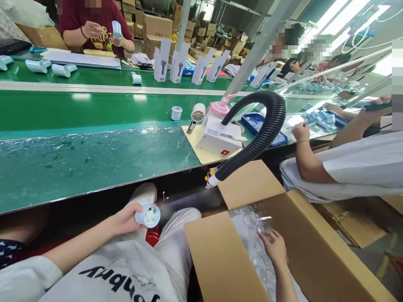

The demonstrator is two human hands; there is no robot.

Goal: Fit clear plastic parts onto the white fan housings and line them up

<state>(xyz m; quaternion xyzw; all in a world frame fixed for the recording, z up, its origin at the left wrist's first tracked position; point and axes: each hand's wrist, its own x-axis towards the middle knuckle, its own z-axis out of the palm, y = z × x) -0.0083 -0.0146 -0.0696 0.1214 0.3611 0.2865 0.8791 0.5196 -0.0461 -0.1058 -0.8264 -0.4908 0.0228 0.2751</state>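
My left hand [128, 219] is closed round a light blue fan housing [140, 216], held above my lap. White blades show in its round opening, and thin red wires with small white plugs stick out behind it. On the right, my right hand [274, 247] reaches into an open cardboard box [315, 226]. Its fingers are curled together over clear plastic parts [252, 235], which look like rings or round covers. Whatever lies between those fingertips is too clear and small to make out.
A white machine [220, 136] with a black flexible hose [270, 113] stands on the green bench [94, 159]. A handheld fan [197, 114] and a light blue cylinder [176, 113] are near it. Co-workers sit opposite and to the right, by a blue tray [278, 138].
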